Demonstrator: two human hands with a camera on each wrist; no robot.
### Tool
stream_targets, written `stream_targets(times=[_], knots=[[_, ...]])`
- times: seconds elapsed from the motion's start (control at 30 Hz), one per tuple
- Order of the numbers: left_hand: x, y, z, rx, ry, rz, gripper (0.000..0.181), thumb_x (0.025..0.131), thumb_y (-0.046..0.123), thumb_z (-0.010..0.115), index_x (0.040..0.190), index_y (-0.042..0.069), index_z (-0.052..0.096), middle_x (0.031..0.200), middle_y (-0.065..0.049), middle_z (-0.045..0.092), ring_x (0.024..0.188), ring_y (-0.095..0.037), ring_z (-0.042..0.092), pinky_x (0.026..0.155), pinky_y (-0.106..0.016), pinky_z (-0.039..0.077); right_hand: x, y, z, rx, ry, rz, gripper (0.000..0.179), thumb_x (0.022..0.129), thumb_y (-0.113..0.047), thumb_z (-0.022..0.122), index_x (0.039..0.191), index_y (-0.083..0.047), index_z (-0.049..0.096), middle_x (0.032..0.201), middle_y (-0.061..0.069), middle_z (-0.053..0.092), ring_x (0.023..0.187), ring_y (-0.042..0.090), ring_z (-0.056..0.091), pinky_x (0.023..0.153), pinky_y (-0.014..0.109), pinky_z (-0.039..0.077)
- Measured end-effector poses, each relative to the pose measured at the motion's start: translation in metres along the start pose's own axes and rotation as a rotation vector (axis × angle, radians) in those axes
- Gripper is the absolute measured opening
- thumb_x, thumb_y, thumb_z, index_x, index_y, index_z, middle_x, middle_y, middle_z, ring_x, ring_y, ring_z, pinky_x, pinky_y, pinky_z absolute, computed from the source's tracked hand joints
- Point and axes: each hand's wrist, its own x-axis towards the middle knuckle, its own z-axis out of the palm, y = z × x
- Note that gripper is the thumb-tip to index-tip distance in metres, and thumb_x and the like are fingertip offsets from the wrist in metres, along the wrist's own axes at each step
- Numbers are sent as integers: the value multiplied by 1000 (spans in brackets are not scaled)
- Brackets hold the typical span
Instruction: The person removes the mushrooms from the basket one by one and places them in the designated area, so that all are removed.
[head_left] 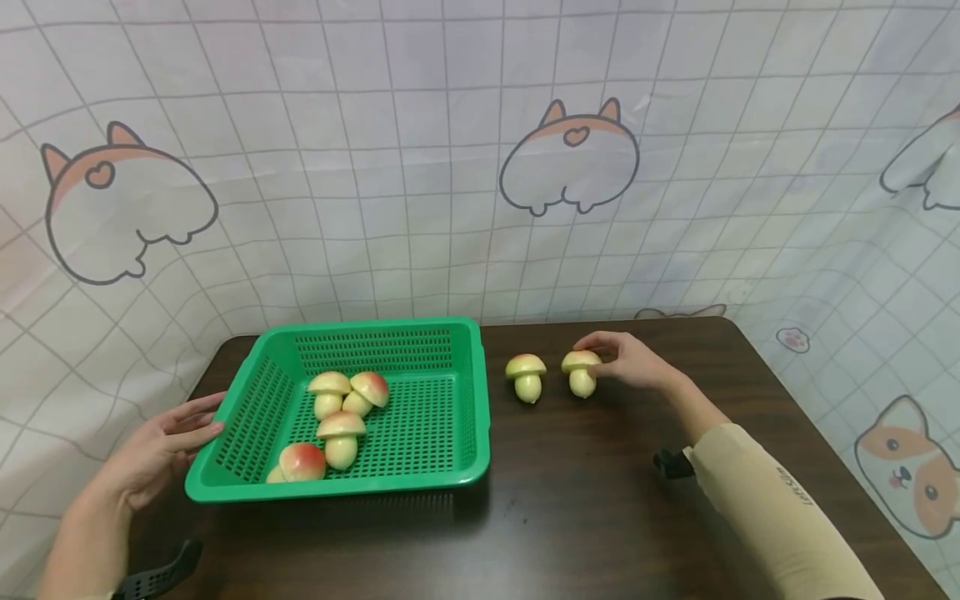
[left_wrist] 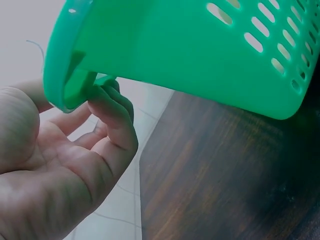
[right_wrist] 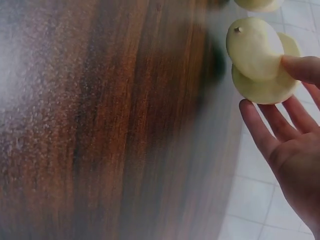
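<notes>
The right hand [head_left: 626,360] reaches across the dark wooden desk [head_left: 600,500] to the mushroom [head_left: 581,372] standing at about one o'clock from the green basket [head_left: 465,400]. Its grip is loosely spread: in the right wrist view one fingertip touches the cap's edge while the other fingers [right_wrist: 260,130] lie straight just beside it, so the hand touches the mushroom without closing on it, and the toy stands upright on its own stem. A second mushroom [head_left: 527,376] stands apart at its nine o'clock, between it and the basket, untouched. The left hand [head_left: 161,450] sits at the basket's eight o'clock corner, palm turned inward; the left wrist view shows its fingers [left_wrist: 112,117] curled up under the rim [left_wrist: 60,75], a hold that looks meant to steady the basket so it does not slide on the smooth desk. Inside the basket four more mushrooms lie in a loose cluster near the middle and the near-left corner: two side by side [head_left: 348,392], one upright [head_left: 341,437] and one tipped over with its red cap showing [head_left: 300,462]. Behind the desk hangs a checked cloth with cartoon animals [head_left: 570,158].
</notes>
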Motion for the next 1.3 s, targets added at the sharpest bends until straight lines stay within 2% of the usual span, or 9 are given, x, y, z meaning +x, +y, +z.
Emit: stream_targets(times=[0.37,0.67,0.97,1.13,1.3], knots=[[1,0,-2,13,-12,-5,38,110,5,48,128,34,62,115,0,67,97,-18,72,77,-34,62,4,4,4,39,-8,-9,38,93,1,74,130,-2,65,133,16,64,129,37,55,103,55,45],[2,-3,-3,-61,-33,10,42,108,-2,47,128,31,65,115,-2,68,95,-19,72,76,-35,63,2,5,4,34,-4,-19,42,93,-3,76,133,-5,65,136,15,62,129,36,54,104,58,44],[1,-4,-2,-81,-37,7,42,109,-2,47,128,30,66,115,-2,69,95,-21,73,77,-37,63,0,4,-1,65,-7,-24,47,92,2,75,137,3,59,139,22,59,134,44,48,108,65,39],[1,-5,-3,-100,-51,19,43,109,-3,46,129,29,66,116,-3,68,96,-21,73,78,-36,63,-3,-3,-5,19,3,-19,46,93,2,73,137,1,59,141,26,56,134,44,49,107,65,40],[2,-6,-3,-88,-40,28,42,109,-2,46,128,29,66,116,-2,68,97,-19,72,77,-36,63,-5,-13,-11,-59,23,-7,44,95,-4,74,137,-7,60,140,19,58,132,39,51,105,62,43]])
